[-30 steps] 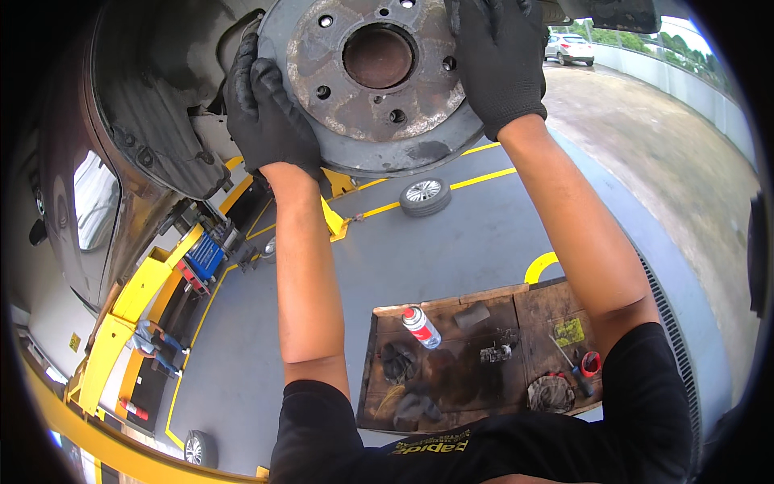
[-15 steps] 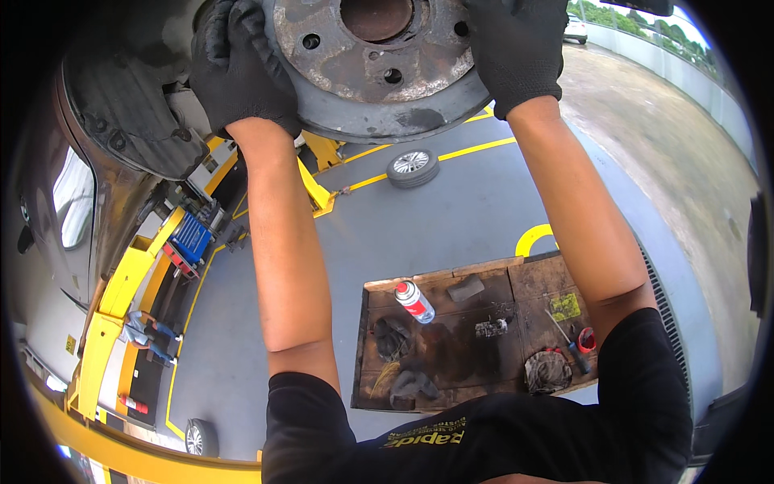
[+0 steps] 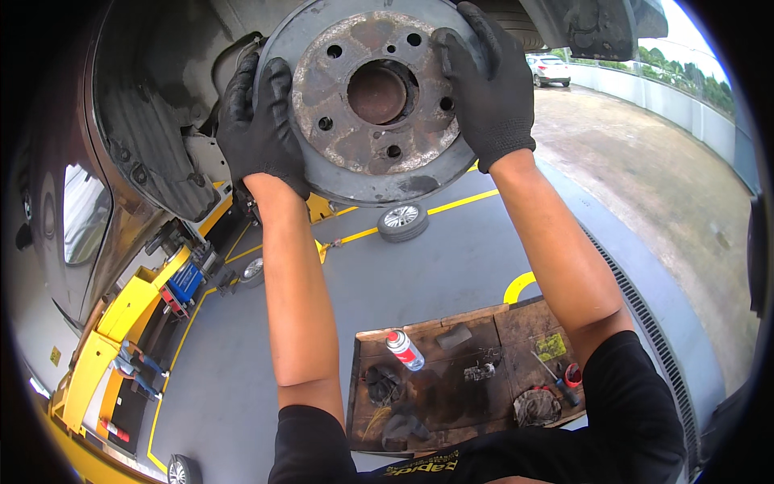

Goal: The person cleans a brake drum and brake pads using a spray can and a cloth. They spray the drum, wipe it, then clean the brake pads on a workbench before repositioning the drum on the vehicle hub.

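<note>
A worn grey brake disc (image 3: 355,149) with a rusty centre face stands upright before me at the car's wheel arch. Several bolt holes ring its large centre hole, where a round rusty hub end (image 3: 376,95) shows. In a black glove, my left hand (image 3: 262,121) grips the disc's left rim, the thumb lying on its front edge. Opposite it, my black-gloved right hand (image 3: 488,89) clasps the right rim, thumb in front and other fingers partly behind. What lies behind the disc is hidden.
Below stands a wood-lined tray (image 3: 520,327) with a spray can (image 3: 405,350), a screwdriver (image 3: 567,393), a red cup (image 3: 572,373) and dark rags. Loose wheels (image 3: 403,223) lie on the floor. A yellow lift (image 3: 117,323) and another person (image 3: 137,367) are at left.
The view has tilted upward, so the disc and both hands sit lower in the picture and the whole centre face shows. Both hands still hold the disc's rim.
</note>
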`<state>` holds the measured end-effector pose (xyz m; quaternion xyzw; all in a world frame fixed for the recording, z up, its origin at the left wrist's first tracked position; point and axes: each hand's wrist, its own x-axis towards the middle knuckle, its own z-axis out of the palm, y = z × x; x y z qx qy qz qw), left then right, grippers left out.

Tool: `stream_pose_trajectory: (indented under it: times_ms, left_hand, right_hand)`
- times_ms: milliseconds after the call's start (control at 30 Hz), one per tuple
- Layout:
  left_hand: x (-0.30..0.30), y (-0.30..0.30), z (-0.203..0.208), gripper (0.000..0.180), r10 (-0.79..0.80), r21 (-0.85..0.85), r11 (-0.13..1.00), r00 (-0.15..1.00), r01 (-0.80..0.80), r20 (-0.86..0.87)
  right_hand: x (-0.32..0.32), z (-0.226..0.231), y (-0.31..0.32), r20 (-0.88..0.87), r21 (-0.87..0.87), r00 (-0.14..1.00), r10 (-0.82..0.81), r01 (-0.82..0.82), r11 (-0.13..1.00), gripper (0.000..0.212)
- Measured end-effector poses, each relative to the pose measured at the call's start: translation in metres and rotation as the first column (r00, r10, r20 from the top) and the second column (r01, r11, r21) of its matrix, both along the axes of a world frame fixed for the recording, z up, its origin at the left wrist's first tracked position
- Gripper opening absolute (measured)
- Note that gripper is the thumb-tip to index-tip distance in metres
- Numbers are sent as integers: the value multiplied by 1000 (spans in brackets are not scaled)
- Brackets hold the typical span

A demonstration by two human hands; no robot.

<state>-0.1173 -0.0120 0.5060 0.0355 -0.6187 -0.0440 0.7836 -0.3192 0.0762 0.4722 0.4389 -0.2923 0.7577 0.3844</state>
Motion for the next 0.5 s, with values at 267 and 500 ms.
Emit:
stream_pose_trajectory:
  times_ms: [267,500]
  left_hand:
    - [2,-12,-6,46,38,-46,998,999,-36,32]
    - [3,-7,-7,45,-5,-32,999,998,7,58]
  right_hand:
    - [-3,4,3,-5,127,997,-78,78,989,56]
    - [-8,4,-11,-49,137,998,-34,41,990,50]
